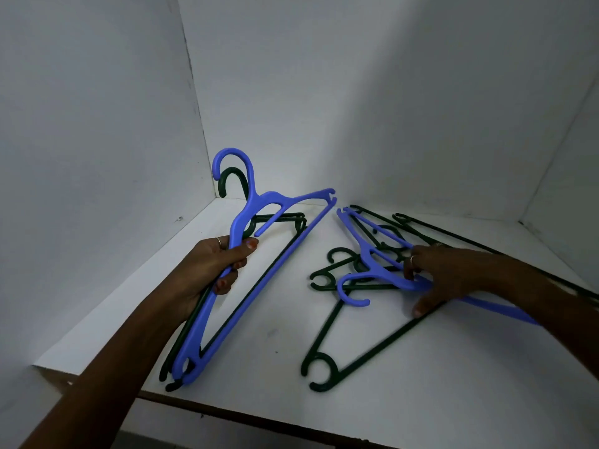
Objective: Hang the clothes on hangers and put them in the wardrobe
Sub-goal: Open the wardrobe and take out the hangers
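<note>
I'm looking down into a white shelf compartment (372, 367), and both hands are in among the hangers. My left hand (210, 267) has its fingers and thumb curled round a bundle: a blue hanger (259, 280) on top with at least one dark green hanger (233, 179) stacked beneath it, hooks pointing up toward the shelf's back left corner, lower ends resting near the shelf's front edge. Tight grip there, the fingers wrapped over the blue shoulder bar.

Over toward the shelf's right side, my right hand (437, 273) sits on a second blue hanger (372, 257), fingertips curled onto its shoulder just beside the neck, thumb spread down toward the shelf floor. That hanger lies across a loose pile of dark green hangers (327, 345), its hook turned toward the front edge. More green ones (453, 231) run back toward the shelf's right wall, partly hidden behind my forearm. No clothes in view.
</note>
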Tool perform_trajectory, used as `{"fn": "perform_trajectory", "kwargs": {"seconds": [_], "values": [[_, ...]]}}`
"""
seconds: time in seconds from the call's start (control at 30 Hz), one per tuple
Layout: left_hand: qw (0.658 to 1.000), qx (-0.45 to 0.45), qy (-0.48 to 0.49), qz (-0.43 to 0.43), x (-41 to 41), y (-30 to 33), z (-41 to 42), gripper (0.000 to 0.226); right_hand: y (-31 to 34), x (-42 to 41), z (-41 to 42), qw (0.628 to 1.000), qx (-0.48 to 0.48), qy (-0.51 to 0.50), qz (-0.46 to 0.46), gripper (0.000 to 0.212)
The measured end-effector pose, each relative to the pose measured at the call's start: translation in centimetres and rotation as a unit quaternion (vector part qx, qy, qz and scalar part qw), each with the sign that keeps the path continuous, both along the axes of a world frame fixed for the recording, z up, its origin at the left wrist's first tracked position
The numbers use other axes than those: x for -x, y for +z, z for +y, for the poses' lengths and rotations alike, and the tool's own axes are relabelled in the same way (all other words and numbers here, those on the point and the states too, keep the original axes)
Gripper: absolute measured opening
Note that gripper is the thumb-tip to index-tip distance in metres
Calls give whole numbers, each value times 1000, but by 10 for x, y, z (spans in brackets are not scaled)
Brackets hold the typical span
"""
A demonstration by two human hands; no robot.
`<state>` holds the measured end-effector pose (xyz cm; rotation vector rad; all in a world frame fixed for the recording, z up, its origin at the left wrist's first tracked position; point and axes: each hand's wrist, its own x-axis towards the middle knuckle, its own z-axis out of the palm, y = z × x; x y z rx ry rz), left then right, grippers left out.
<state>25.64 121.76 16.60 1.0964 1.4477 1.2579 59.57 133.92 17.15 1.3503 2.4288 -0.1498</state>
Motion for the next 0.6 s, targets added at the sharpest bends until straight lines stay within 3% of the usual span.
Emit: {"fn": "perform_trajectory", "kwargs": {"seconds": [0.13, 0.27, 0.43, 0.6], "values": [[999, -4, 39, -18, -3, -4, 5, 16, -16, -5, 3, 995, -66, 12, 75, 38], [998, -9, 53, -18, -6, -6, 10, 15, -5, -13, 3, 965, -152, -45, 209, 19], [998, -20, 59, -18, -17, -7, 11, 10, 19, 0, -17, 833, -191, -137, 501, 29], [996, -33, 63, -45, -30, -8, 11, 13, 28, 57, -52, 695, -16, -203, 689, 20]]}}
